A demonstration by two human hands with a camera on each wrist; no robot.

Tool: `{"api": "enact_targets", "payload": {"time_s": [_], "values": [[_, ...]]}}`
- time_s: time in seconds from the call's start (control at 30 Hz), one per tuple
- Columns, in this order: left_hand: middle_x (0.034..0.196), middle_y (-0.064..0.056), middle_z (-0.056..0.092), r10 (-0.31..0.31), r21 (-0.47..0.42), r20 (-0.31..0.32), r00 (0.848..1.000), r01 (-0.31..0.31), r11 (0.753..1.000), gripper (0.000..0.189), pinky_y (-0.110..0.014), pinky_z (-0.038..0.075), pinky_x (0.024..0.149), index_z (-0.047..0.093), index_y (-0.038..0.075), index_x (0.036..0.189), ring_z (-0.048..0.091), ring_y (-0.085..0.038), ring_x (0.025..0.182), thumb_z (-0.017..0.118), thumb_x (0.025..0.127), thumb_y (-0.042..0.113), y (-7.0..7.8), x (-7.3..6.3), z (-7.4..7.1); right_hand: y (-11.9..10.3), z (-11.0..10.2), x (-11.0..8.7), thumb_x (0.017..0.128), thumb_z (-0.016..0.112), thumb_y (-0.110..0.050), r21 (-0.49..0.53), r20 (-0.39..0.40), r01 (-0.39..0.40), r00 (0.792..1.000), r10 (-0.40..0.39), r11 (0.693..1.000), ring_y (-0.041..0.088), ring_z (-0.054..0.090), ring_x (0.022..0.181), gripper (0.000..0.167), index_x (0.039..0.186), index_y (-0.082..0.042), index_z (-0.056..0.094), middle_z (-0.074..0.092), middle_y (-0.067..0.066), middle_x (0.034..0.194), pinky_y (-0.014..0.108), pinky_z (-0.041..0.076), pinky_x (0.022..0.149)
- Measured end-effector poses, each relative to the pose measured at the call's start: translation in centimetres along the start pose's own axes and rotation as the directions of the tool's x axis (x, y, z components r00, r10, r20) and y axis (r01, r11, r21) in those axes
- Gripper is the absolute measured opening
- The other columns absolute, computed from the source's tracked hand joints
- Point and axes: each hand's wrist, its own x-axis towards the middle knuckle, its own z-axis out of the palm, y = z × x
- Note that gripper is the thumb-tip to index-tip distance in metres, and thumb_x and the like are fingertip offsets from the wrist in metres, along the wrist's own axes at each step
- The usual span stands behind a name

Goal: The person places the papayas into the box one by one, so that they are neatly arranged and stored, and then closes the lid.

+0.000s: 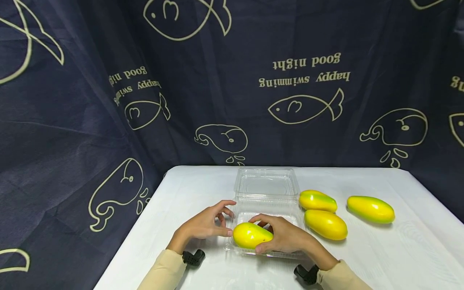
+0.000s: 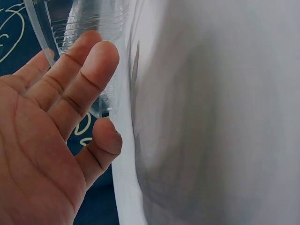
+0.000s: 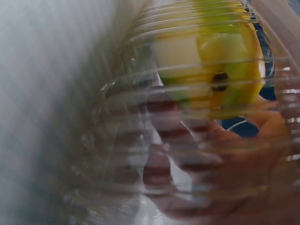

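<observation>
Right hand (image 1: 286,237) grips a yellow fruit (image 1: 249,235) by its right end, thumb and fingers curled round it, over the near left part of an open clear container (image 1: 270,206). Left hand (image 1: 204,224), loosely spread, holds nothing, its thumb tip just beside the fruit's left end. Three other fruits (image 1: 326,224) lie to the right on the white table (image 1: 384,257).

Blocked over the near half of the transparent container (image 1: 273,206) by the held yellow fruit (image 1: 250,235) and the right hand (image 1: 286,234). Obstructed at its left edge by the left hand (image 1: 207,222). Reachable from above in its far half, right up to the folded-back lid (image 1: 267,182). Crowded just to its right by two neighbouring fruits (image 1: 326,224); passable farther right, before the outlying fruit (image 1: 370,209).
</observation>
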Motion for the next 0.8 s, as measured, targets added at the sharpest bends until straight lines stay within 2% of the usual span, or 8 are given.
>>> {"api": "enact_targets", "payload": {"time_s": [0.2,0.5,0.8], "values": [[0.128,0.005,0.065,-0.007,-0.002,0.000,1.000,0.007,1.000,0.084,-0.040,0.049,0.088,0.035,0.026,0.153,0.067,-0.012,0.085,0.079,0.084,0.044,-0.01,0.04,0.01,-0.06,-0.06,-0.03,0.080,0.084,-0.041,-0.011,-0.009,-0.013,1.000,0.013,1.000,0.007,0.066,0.088,0.064,0.136,-0.027,0.056,0.066,0.005,0.121,0.029,0.051,0.083],[0.129,0.001,0.064,-0.001,-0.002,0.004,1.000,0.001,1.000,0.084,-0.038,0.049,0.087,0.035,0.024,0.153,0.067,-0.012,0.085,0.078,0.085,0.045,0.17,-0.04,-0.02,-0.03,0.00,-0.10,0.079,0.084,-0.046,-0.019,-0.014,-0.061,0.998,0.061,0.998,0.013,0.067,0.094,0.076,0.142,-0.019,0.052,0.065,0.006,0.126,0.033,0.052,0.086],[0.130,0.001,0.064,-0.014,-0.002,0.004,1.000,0.014,1.000,0.084,-0.039,0.048,0.090,0.035,0.026,0.154,0.067,-0.012,0.087,0.078,0.085,0.046,0.27,-0.10,-0.04,-0.12,-0.01,-0.11,0.079,0.083,-0.047,-0.037,-0.033,-0.051,0.998,0.049,0.998,0.011,0.066,0.090,0.079,0.144,-0.016,0.051,0.065,0.004,0.123,0.030,0.052,0.082]]}}
